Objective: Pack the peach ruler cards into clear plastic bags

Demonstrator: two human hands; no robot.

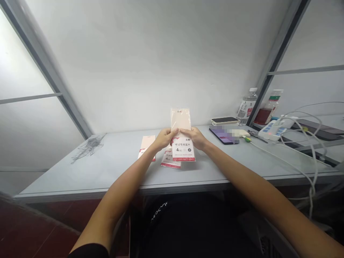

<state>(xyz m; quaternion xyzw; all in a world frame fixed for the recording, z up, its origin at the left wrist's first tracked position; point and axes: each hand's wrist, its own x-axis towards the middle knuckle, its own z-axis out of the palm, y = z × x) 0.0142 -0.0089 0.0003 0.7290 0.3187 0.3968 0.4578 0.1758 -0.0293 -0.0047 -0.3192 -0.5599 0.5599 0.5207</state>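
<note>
Well below the fingers of the left hand point(164, 139) and right hand point(192, 137), a black top point(188, 225) covers the torso, with white lettering point(158, 211) on it (script too blurred and foreshortened to read). Further from the fingers, at the lower frame edge, a black sleeve point(88, 251) circles the left arm; the left forearm point(126, 175) is bare.
</note>
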